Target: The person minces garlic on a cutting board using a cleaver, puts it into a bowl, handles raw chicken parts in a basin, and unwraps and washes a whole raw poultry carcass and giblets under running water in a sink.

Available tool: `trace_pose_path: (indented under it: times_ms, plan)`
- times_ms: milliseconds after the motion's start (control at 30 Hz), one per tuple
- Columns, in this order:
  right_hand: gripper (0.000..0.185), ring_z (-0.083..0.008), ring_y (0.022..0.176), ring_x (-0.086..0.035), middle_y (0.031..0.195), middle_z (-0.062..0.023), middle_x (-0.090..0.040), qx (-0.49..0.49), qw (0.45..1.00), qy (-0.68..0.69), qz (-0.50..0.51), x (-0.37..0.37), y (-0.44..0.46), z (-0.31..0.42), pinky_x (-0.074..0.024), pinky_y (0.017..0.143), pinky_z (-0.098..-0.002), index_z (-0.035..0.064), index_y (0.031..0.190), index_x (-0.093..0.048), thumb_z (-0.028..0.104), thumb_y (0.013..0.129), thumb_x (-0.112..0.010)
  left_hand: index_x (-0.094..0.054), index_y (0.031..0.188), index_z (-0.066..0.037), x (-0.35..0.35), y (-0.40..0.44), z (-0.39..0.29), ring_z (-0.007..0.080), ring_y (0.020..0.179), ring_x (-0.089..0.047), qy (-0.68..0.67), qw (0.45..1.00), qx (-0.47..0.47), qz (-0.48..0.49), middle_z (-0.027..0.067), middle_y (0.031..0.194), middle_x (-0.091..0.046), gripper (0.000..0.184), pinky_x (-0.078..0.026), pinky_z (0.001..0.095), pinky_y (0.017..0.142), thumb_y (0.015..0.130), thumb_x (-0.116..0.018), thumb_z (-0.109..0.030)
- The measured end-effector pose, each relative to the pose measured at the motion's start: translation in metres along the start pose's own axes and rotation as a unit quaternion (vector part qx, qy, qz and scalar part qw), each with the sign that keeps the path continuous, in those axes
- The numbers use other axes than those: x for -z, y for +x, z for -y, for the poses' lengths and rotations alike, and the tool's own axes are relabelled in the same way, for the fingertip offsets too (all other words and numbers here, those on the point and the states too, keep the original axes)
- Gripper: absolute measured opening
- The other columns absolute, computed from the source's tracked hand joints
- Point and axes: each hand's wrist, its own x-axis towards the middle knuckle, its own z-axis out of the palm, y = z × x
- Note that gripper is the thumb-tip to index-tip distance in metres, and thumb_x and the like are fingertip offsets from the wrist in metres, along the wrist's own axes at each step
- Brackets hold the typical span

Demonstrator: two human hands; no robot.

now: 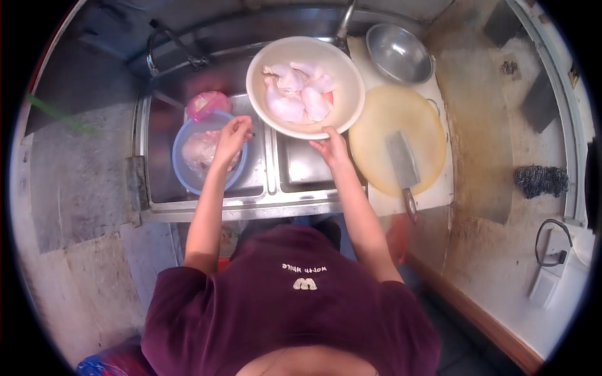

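A large cream bowl (347,116) with several raw chicken legs (290,106) in it is over the divider of the double sink. My right hand (332,149) grips its near rim, thumb on the edge and fingers underneath. My left hand (233,139) is above the right side of a blue basin (178,153), its fingers drawn together. Whatever they may hold is too small to make out. Inside the basin lies pale raw meat (197,150), partly hidden by my left hand. Behind the basin sits a pink plastic bag (207,104).
On the right, a cleaver (402,160) lies on a round yellow chopping board (370,135), its handle over the near edge. A steel bowl (399,53) stands behind the board. Taps (164,47) rise at the sink's back. A black cable (552,222) hangs on the right wall.
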Motion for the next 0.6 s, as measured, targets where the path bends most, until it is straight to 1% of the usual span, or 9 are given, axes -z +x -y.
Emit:
trace_pose_path:
  times_ms: [67, 100, 200, 233, 300, 367, 467, 500, 600]
  plan:
    - [0.045, -0.0301, 0.081, -0.062, 0.105, -0.0185, -0.055, -0.025, 0.999, -0.01, 0.02, 0.004, -0.003, -0.003, -0.0538, 0.064, -0.0421, -0.0028, 0.118, -0.04, 0.018, 0.082, -0.056, -0.053, 0.112, -0.003, -0.008, 0.007, 0.002, 0.0106, 0.073, -0.054, 0.006, 0.999, 0.029, -0.012, 0.0056, 0.095, -0.059, 0.036, -0.043, 0.0232, 0.066, 0.09, -0.054, -0.032]
    - [0.047, -0.031, 0.081, -0.062, 0.106, -0.0193, -0.055, -0.034, 0.999, -0.015, 0.033, 0.006, -0.003, -0.002, -0.0535, 0.064, -0.0424, -0.0023, 0.119, -0.039, 0.021, 0.082, -0.058, -0.052, 0.112, -0.004, -0.011, 0.011, 0.003, 0.0114, 0.073, -0.054, 0.009, 0.999, 0.029, -0.012, 0.006, 0.098, -0.058, 0.039, -0.043, 0.024, 0.066, 0.09, -0.053, -0.035]
    - [0.055, -0.0335, 0.08, -0.062, 0.108, -0.0209, -0.054, -0.056, 0.998, -0.022, 0.027, 0.014, -0.017, -0.006, -0.0532, 0.064, -0.0434, 0.0006, 0.123, -0.035, 0.028, 0.082, -0.06, -0.053, 0.111, -0.003, -0.018, 0.017, 0.003, 0.0112, 0.074, -0.053, 0.003, 0.999, 0.021, -0.046, 0.0056, 0.098, -0.058, 0.037, -0.043, 0.0243, 0.065, 0.09, -0.052, -0.035]
    - [0.054, -0.0348, 0.078, -0.062, 0.108, -0.0216, -0.054, -0.062, 0.997, -0.03, 0.02, 0.014, -0.028, -0.004, -0.0531, 0.063, -0.0432, 0.0036, 0.124, -0.033, 0.029, 0.084, -0.059, -0.053, 0.11, -0.003, -0.018, 0.018, 0.003, 0.0112, 0.073, -0.053, 0.0, 0.998, 0.02, -0.051, 0.0055, 0.098, -0.057, 0.037, -0.043, 0.0246, 0.065, 0.09, -0.052, -0.035]
    - [0.049, -0.034, 0.078, -0.062, 0.11, -0.0219, -0.054, -0.069, 0.996, -0.048, 0.023, 0.027, -0.049, -0.007, -0.0529, 0.063, -0.0434, 0.0044, 0.122, -0.034, 0.027, 0.084, -0.057, -0.053, 0.11, -0.003, -0.02, 0.018, 0.003, 0.0113, 0.072, -0.053, -0.008, 0.998, 0.017, -0.066, 0.0054, 0.098, -0.057, 0.038, -0.043, 0.0251, 0.063, 0.091, -0.052, -0.035]
    - [0.041, -0.0325, 0.078, -0.062, 0.111, -0.0223, -0.054, -0.085, 0.994, -0.06, 0.023, 0.04, -0.067, -0.005, -0.0524, 0.063, -0.0432, 0.0056, 0.119, -0.036, 0.023, 0.086, -0.054, -0.052, 0.111, -0.003, -0.021, 0.017, 0.006, 0.0117, 0.072, -0.054, -0.003, 0.997, 0.043, -0.06, 0.0064, 0.099, -0.057, 0.044, -0.044, 0.0245, 0.062, 0.088, -0.054, -0.04]
    - [0.038, -0.0315, 0.076, -0.062, 0.11, -0.0218, -0.056, -0.096, 0.994, -0.049, 0.031, 0.063, -0.084, -0.003, -0.0522, 0.063, -0.0426, 0.006, 0.118, -0.037, 0.022, 0.087, -0.052, -0.05, 0.113, -0.001, -0.039, 0.012, -0.003, 0.013, 0.071, -0.057, -0.001, 0.993, 0.098, -0.068, 0.0089, 0.101, -0.057, 0.055, -0.046, 0.0249, 0.06, 0.082, -0.059, -0.046]
    - [0.036, -0.0301, 0.075, -0.062, 0.106, -0.0209, -0.058, -0.1, 0.994, -0.042, 0.028, 0.064, -0.09, 0.0, -0.0522, 0.063, -0.0408, 0.0063, 0.117, -0.039, 0.021, 0.087, -0.052, -0.05, 0.114, 0.0, -0.047, 0.01, -0.008, 0.0136, 0.071, -0.058, -0.001, 0.99, 0.12, -0.075, 0.0099, 0.102, -0.057, 0.06, -0.047, 0.0252, 0.059, 0.08, -0.061, -0.048]
    - [0.033, -0.028, 0.073, -0.062, 0.102, -0.0202, -0.06, -0.116, 0.99, -0.065, 0.052, 0.068, -0.096, 0.007, -0.0523, 0.062, -0.0396, 0.0065, 0.115, -0.041, 0.019, 0.087, -0.051, -0.048, 0.116, 0.001, -0.062, 0.028, 0.002, 0.0163, 0.069, -0.06, -0.035, 0.987, 0.151, -0.037, 0.0126, 0.099, -0.058, 0.068, -0.05, 0.0264, 0.054, 0.075, -0.064, -0.051]
